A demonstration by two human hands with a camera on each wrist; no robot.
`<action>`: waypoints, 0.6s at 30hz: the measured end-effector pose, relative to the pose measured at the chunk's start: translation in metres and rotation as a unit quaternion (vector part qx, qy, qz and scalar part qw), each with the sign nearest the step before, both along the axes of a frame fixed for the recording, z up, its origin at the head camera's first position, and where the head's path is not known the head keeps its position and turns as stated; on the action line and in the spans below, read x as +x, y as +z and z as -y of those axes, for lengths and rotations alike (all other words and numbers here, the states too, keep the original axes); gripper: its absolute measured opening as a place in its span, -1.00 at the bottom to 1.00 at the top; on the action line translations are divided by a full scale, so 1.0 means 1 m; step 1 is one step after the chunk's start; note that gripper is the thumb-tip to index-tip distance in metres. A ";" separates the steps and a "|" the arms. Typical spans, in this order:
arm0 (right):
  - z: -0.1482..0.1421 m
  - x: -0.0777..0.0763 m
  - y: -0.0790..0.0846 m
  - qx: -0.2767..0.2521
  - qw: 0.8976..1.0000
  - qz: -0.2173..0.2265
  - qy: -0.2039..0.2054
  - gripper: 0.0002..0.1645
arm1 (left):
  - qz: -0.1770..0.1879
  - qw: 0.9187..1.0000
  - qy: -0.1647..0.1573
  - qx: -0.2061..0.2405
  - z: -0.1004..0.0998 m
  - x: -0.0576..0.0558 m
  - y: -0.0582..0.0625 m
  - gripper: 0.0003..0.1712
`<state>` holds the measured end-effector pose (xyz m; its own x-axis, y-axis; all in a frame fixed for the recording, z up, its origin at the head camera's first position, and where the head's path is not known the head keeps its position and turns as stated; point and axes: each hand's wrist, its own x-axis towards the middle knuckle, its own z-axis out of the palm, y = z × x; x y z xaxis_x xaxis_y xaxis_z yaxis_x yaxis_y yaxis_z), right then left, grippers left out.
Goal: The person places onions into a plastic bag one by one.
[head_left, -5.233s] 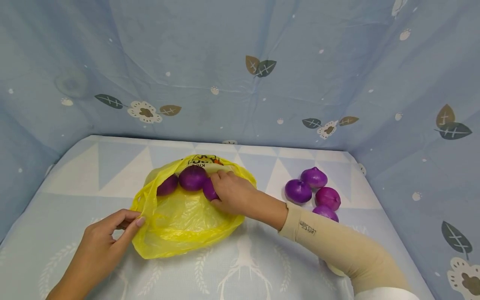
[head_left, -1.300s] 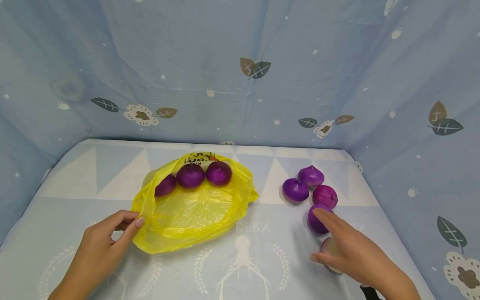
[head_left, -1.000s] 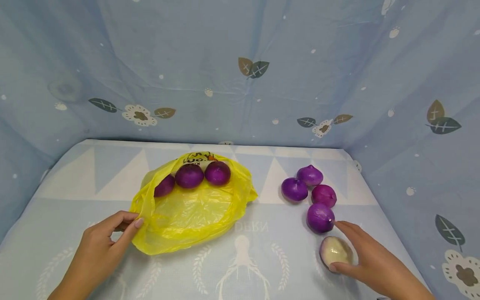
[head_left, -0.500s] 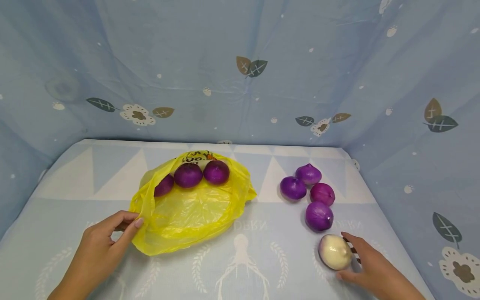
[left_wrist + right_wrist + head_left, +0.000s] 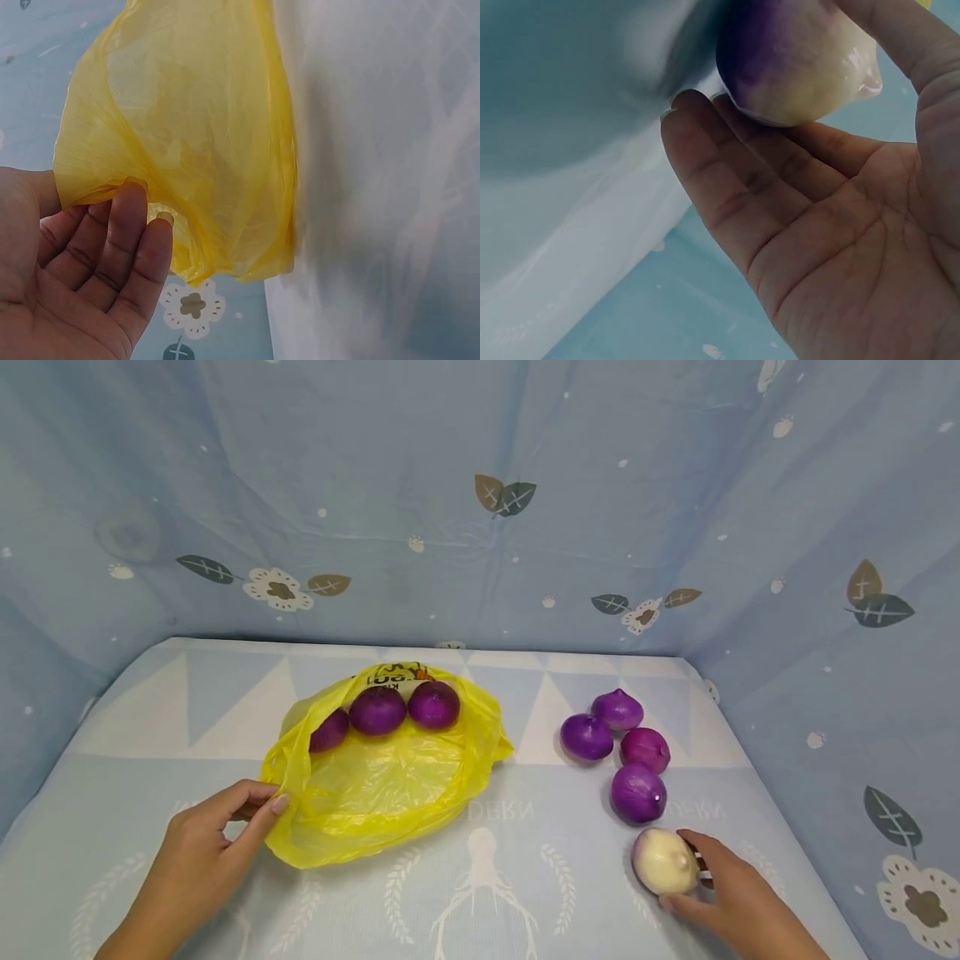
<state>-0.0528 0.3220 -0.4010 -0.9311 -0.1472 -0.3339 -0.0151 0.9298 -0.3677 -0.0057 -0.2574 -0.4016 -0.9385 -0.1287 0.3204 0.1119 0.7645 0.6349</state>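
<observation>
My left hand (image 5: 213, 843) pinches the left edge of a yellow plastic bag (image 5: 390, 785) between thumb and fingers. The bag lies with its mouth spread toward me, and three purple onions (image 5: 377, 711) rest inside near its back. In the left wrist view the thin film of the bag (image 5: 202, 135) runs up from my fingers. At the right, my right hand (image 5: 731, 897) holds a cream-and-purple onion (image 5: 664, 862) between thumb and fingers, low at the tabletop. The right wrist view shows this onion (image 5: 802, 64) with fingers beneath and the thumb on its other side.
Several purple onions stand in a cluster behind the right hand, the nearest purple onion (image 5: 638, 793) just beyond the held one. The table (image 5: 570, 893) wears a pale patterned cloth. A blue printed curtain (image 5: 420, 610) rises behind and at both sides.
My right hand has left the three onions in the bag, come back to the right and closed around the cream-and-purple onion, which has turned and shifted slightly left. The left hand keeps its pinch.
</observation>
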 end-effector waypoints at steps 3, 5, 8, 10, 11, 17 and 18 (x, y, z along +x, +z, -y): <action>0.003 0.001 0.000 -0.005 1.000 -0.002 -0.001 0.16 | 0.003 1.000 0.002 -0.001 0.000 0.000 0.001 -0.86; 0.006 0.002 0.001 -0.007 1.000 -0.008 0.002 0.15 | 0.003 1.000 0.004 -0.001 0.000 0.000 0.001 -0.87; 0.012 0.004 0.003 -0.015 1.000 -0.014 0.007 0.15 | 0.000 1.000 0.009 -0.002 0.000 0.000 0.001 -0.88; 0.017 0.005 0.007 -0.018 1.000 -0.019 0.013 0.15 | -0.002 1.000 0.011 -0.002 0.000 0.000 0.001 -0.88; 0.020 0.005 0.008 -0.021 0.999 -0.023 0.018 0.15 | -0.003 1.000 0.011 -0.002 0.000 0.000 0.000 -0.88; 0.036 0.002 0.021 -0.030 0.995 -0.064 0.067 0.11 | -0.010 1.000 0.020 0.001 -0.001 0.000 -0.001 -0.88; 0.039 0.001 0.022 -0.033 0.994 -0.074 0.076 0.10 | -0.013 1.000 0.022 0.002 -0.001 0.000 -0.002 -0.89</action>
